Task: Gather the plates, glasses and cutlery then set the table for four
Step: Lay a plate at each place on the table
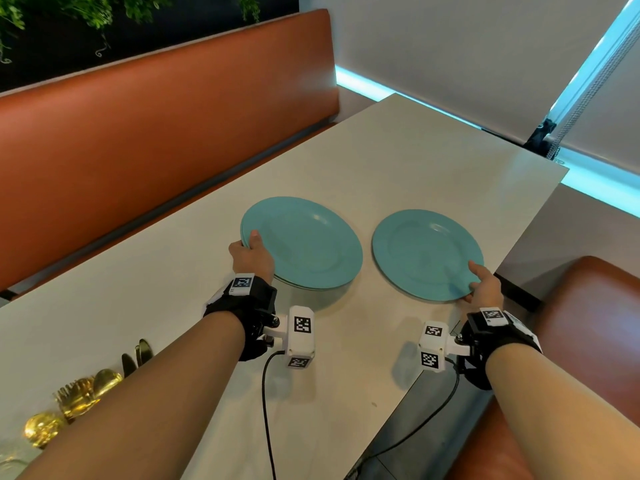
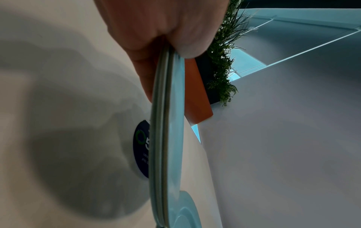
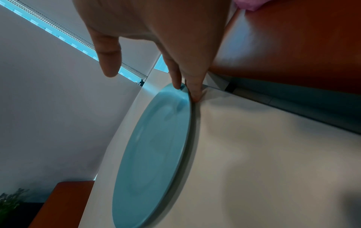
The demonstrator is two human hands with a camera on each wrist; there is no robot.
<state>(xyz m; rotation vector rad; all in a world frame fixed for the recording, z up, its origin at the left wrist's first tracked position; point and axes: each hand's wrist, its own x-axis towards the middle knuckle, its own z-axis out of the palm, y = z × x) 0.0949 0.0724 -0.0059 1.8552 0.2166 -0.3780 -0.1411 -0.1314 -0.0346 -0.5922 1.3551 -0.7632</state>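
A stack of teal plates [image 1: 304, 244] hangs a little above the white table [image 1: 381, 150], tilted. My left hand [image 1: 247, 244] grips its left rim, thumb on top and fingers underneath. In the left wrist view the stack's rims [image 2: 168, 123] show edge-on under my left hand [image 2: 168, 46]. A single teal plate [image 1: 426, 252] lies flat near the table's right edge. My right hand [image 1: 474, 285] is at its near right rim. In the right wrist view its straight fingers [image 3: 193, 92] touch the plate [image 3: 156, 146] at the rim, with the thumb lifted clear.
Gold cutlery [image 1: 79, 396] lies at the table's near left, partly hidden by my left forearm. Orange benches run along the left [image 1: 138, 133] and the near right [image 1: 588, 323]. A dark round sticker [image 2: 140, 148] sits on the table under the stack. A blind chain [image 1: 568, 123] hangs at the far right.
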